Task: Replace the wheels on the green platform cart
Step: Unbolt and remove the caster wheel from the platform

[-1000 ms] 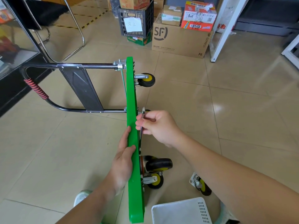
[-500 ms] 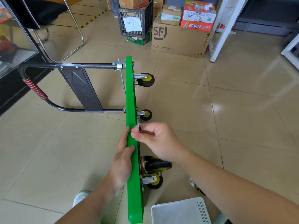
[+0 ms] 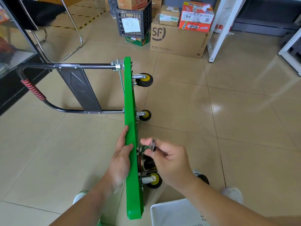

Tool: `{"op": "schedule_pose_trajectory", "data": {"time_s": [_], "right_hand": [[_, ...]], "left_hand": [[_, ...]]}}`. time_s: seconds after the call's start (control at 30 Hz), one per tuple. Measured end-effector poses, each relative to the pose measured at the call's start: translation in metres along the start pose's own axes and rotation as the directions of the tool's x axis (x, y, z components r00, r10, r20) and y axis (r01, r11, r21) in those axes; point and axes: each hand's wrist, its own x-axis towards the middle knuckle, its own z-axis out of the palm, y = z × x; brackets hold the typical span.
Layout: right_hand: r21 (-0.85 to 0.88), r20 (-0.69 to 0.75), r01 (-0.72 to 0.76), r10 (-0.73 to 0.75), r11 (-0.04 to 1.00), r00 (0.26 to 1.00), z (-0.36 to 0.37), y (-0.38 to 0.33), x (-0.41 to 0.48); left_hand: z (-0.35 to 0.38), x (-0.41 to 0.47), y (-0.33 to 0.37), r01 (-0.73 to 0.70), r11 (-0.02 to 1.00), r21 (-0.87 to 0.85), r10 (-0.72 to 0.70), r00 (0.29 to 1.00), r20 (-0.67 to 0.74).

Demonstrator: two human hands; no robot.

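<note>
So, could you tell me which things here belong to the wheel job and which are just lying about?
Job: cart, fitted wheels, loose wheel, tool pinched in right hand, left hand steadying cart.
Lying about: SF box, crate, chair, red box.

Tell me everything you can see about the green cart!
The green cart is tipped up, standing on one long edge on the tiled floor. Its deck looks like shiny green plastic. A black metal handle with a red-striped grip sticks out left. Black wheels with yellow middles stick out right. The left hand holds its top edge; the right hand pinches a small metal piece beside the wheels.
</note>
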Motion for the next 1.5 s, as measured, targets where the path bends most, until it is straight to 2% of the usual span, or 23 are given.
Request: {"op": "schedule_pose_trajectory", "data": {"time_s": [0.07, 0.23, 0.5, 0.7, 0.83, 1.0, 1.17, 1.37, 1.5], "right_hand": [[-0.007, -0.014, -0.031, 0.031, 0.999, 0.999, -0.002, -0.008, 0.019], [0.073, 0.052, -0.259, 0.256, 0.963, 0.965, -0.002, -0.005, 0.071], [-0.013, 0.242, -0.432, 0.422, 0.902, 0.874, 0.014, 0.019, 0.11], [0.015, 0.273, -0.415, 0.395, 0.91, 0.877, 0.019, 0.016, 0.105], [-0.019, 0.276, -0.306, 0.3, 0.952, 0.913, 0.015, 0.005, 0.077], [0.085, 0.284, -0.246, 0.214, 0.965, 0.935, 0.008, 0.001, 0.024], [0.036, 0.146, -0.174, 0.167, 0.984, 0.975, 0.004, -0.004, 0.027], [0.022, 0.067, -0.102, 0.101, 0.994, 0.993, -0.011, -0.014, 0.052], [0.115, 0.086, -0.201, 0.192, 0.973, 0.978, -0.021, -0.004, 0.08]], "left_hand": [[0.001, 0.0, 0.001, -0.001, 1.0, -0.021, 0.001, 1.0, 0.006], [0.001, -0.001, 0.002, -0.008, 1.0, -0.016, 0.008, 1.0, 0.005], [0.002, 0.003, -0.001, 0.021, 0.998, -0.065, -0.021, 1.0, 0.0], [0.002, 0.002, 0.001, 0.023, 0.998, -0.06, -0.022, 1.0, 0.012], [0.001, 0.001, 0.001, -0.035, 0.999, -0.003, 0.036, 0.999, 0.021], [0.001, 0.0, 0.0, -0.028, 0.999, -0.019, 0.028, 0.999, 0.018], [0.001, -0.001, 0.0, -0.003, 1.0, 0.005, 0.003, 1.0, -0.016], [0.002, -0.004, 0.005, 0.016, 1.0, -0.026, -0.017, 1.0, -0.01], [0.001, -0.003, 0.005, 0.022, 1.0, -0.004, -0.022, 1.0, -0.001]]}}
